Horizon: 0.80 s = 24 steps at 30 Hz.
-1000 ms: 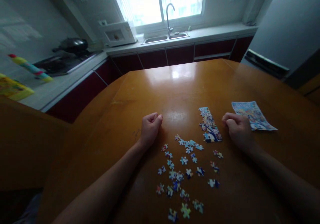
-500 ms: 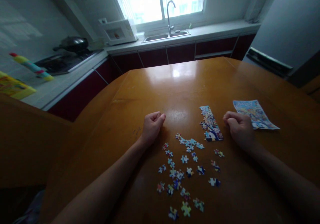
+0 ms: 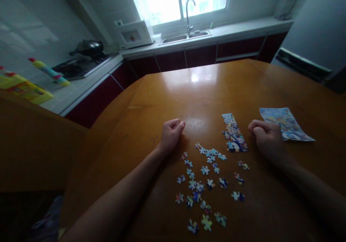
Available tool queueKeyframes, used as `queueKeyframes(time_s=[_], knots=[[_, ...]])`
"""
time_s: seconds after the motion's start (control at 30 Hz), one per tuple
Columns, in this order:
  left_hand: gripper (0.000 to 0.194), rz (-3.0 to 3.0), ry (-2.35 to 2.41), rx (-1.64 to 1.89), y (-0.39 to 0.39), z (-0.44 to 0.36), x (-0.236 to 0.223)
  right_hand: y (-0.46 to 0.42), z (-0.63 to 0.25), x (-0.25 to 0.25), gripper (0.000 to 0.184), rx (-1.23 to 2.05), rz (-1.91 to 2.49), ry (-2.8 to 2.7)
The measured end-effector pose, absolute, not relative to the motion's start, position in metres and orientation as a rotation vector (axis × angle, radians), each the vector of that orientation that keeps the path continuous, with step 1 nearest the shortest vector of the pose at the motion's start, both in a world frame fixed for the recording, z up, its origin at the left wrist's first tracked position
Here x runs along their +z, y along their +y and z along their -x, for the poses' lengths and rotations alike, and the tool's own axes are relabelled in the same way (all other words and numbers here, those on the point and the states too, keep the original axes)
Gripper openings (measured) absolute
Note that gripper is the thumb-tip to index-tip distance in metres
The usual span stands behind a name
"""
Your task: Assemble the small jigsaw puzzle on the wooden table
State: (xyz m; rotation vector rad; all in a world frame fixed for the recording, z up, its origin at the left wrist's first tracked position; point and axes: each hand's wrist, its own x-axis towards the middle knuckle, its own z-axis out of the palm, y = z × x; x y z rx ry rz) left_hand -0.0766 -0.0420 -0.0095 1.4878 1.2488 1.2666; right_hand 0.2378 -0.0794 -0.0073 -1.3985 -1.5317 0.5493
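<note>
My left hand (image 3: 172, 135) rests on the table as a loose fist, with nothing seen in it. My right hand (image 3: 266, 135) is likewise curled closed, just right of a joined strip of jigsaw puzzle (image 3: 234, 132) and apart from it. Beside and partly behind that hand lies a printed picture sheet (image 3: 288, 124) in blue and yellow. Several loose puzzle pieces (image 3: 204, 170) are scattered between my forearms, some of them joined in a light-blue cluster (image 3: 211, 153). A yellow-green piece (image 3: 206, 222) lies near the bottom.
The brown wooden table (image 3: 189, 94) has a glossy top. Beyond it are a sink (image 3: 174, 39) with a tall faucet (image 3: 187, 15), a white microwave (image 3: 136, 34) and a dark pan (image 3: 89, 48) on the stove. Yellow bottles (image 3: 24, 87) stand at the left.
The whole view has shifted slightly, so everything appears further right. Both fists and the puzzle pieces keep their places on the table.
</note>
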Motion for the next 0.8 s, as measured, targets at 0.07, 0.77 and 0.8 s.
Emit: queueKeyframes(time_s=[0.07, 0.77, 0.8], knots=[[0.048, -1.485, 1.246, 1.265, -0.0421, 0.0762, -0.0091, -0.0794, -0.2379, -0.0070, 0.020, 0.544, 1.396, -1.533], [0.048, -1.478, 1.233, 1.268, -0.0423, 0.0753, -0.0082, -0.0806, -0.2361, -0.0029, 0.021, 0.551, 1.395, -1.538], [0.048, -1.480, 1.234, 1.267, -0.0423, 0.0752, -0.0081, -0.0805, -0.2362, -0.0030, 0.021, 0.549, 1.396, -1.536]])
